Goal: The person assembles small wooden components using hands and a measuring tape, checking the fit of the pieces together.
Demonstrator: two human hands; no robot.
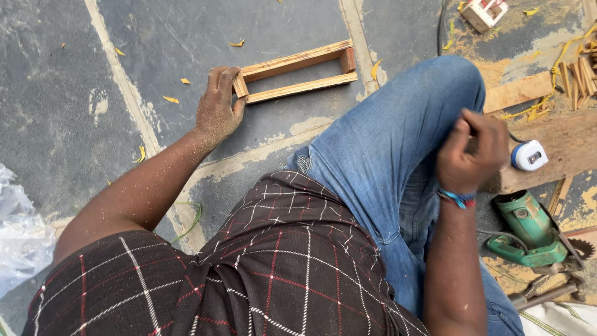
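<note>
1. Head view: left hand (217,109) flat on the grey floor (74,93), fingers spread and curled over the near end of a small rectangular wooden frame (295,71), gripping that end.
2. Frame lying flat on the floor, beside a pale painted line, just left of the raised knee in blue jeans (398,137).
3. Right hand (472,152) clenched above a wooden board (553,149); what it grasps, cannot tell.
4. White and blue tape measure (528,155) on the board, just beside the right hand.
5. Green power tool (528,230) on the floor below the board, near the right wrist.
6. Sawdust and yellow shavings scattered toward the floor's upper right corner.
</note>
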